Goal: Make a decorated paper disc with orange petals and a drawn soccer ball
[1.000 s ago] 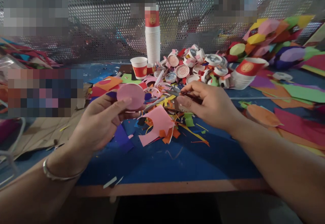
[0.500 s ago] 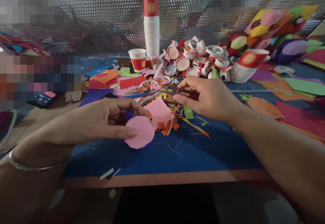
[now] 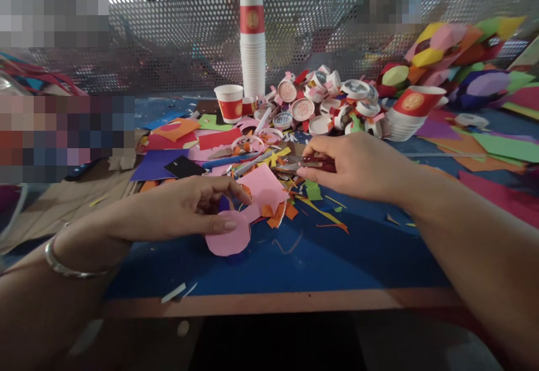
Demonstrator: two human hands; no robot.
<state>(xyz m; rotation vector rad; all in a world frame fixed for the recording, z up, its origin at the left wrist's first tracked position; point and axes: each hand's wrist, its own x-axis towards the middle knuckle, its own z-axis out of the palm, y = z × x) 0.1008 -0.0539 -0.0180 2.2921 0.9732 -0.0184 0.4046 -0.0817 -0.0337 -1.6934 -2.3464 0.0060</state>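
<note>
**Blue surface point(image 3: 311, 273) littered with cut paper, a pink disc point(image 3: 225, 242) pinched in one hand**

Along the back of the room runs a metal mesh panel point(image 3: 177, 62), and in front of it a tall stack of paper cups point(image 3: 253, 62) stands upright. Just beside its foot sits a single red-and-white cup point(image 3: 229, 104), and to the right of that a jumbled heap of small round white pieces point(image 3: 311, 101). Farther right, a short stack of cups point(image 3: 410, 114) leans over, with bright paper shapes point(image 3: 446, 51) piled up behind it.

At the front, the person's left hand point(image 3: 189, 208), a bracelet point(image 3: 69, 264) at its wrist, has the disc gripped at its edge under the thumb, left of the middle. From here I can't tell whether the disc's lower rim touches the surface. The right hand point(image 3: 353, 163) is closed around the dark red handles of a pair of scissors point(image 3: 314, 162), blades pointing left over the scraps; how wide they stand is hard to make out.

Between the hands lies a cut pink sheet point(image 3: 261, 183), orange scraps point(image 3: 289, 210) at its near edge and a green scrap point(image 3: 312, 190) to its right. A blue pen point(image 3: 225, 161) lies beyond the left hand, near a black piece point(image 3: 184, 166) and a purple sheet point(image 3: 151, 164).
</note>
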